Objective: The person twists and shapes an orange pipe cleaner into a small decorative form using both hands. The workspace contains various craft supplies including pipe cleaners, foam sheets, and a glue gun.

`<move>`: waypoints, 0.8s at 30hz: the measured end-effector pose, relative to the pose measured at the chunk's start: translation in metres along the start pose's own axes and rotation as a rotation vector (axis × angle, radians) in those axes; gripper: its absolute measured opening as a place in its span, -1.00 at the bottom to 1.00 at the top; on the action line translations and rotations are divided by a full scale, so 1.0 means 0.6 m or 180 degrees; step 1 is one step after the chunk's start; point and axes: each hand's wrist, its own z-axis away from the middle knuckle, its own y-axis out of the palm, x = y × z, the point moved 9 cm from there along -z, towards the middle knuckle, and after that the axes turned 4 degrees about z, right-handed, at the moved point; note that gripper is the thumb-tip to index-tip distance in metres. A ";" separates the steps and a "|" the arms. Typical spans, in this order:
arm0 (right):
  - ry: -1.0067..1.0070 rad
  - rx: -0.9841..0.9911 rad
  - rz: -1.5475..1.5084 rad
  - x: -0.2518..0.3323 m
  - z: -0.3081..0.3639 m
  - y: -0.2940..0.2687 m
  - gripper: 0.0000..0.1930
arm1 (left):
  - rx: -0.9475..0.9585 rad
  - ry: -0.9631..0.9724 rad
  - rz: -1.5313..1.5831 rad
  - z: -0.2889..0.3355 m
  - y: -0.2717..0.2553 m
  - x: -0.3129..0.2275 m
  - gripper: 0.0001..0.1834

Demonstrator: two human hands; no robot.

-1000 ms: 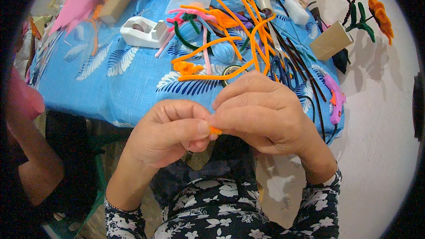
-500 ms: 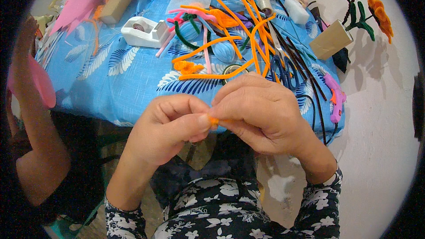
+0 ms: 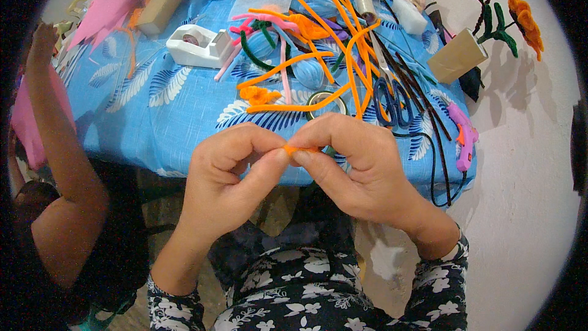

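Between my two hands, just over the table's near edge, is a short piece of orange pipe cleaner (image 3: 296, 149), mostly covered by fingers. My left hand (image 3: 236, 168) pinches one end of it with thumb and forefinger. The other end is pinched by my right hand (image 3: 358, 168), its fingertips nearly meeting the left ones. Beyond them several long orange pipe cleaners (image 3: 288, 67) lie crossed in a loose pile. A small curled orange piece (image 3: 260, 95) rests near a roll of tape (image 3: 327, 103). Blue-handled scissors (image 3: 393, 101) lie to the right of the roll.
A white tape dispenser (image 3: 199, 46) stands left of the pile. At the right edge lies a pink glue gun (image 3: 463, 135) with a black cord. Behind it an orange pipe-cleaner flower (image 3: 525, 22) leans from a cardboard block (image 3: 457, 55). Another person's arm (image 3: 64, 141) is at far left.
Both hands have risen slightly. My right hand has turned, its thumb and forefinger now showing along the orange piece, and the tape roll is more exposed. The other person's arm has shifted slightly.
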 end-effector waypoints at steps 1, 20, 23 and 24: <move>0.0020 -0.0002 0.0025 -0.001 0.000 0.000 -0.91 | -0.0037 -0.0240 0.0250 0.002 0.000 0.006 -0.93; -0.1086 0.0083 0.0318 0.032 -0.009 0.000 -0.84 | 0.0511 -0.1319 0.2457 0.010 0.026 0.053 -0.89; -0.1146 0.0034 0.0421 0.035 -0.008 -0.001 -0.83 | 0.0483 -0.1272 0.2215 0.008 0.023 0.053 -0.89; -0.1149 0.0022 0.0457 0.036 -0.008 -0.001 -0.83 | 0.0487 -0.1243 0.2132 0.007 0.022 0.052 -0.89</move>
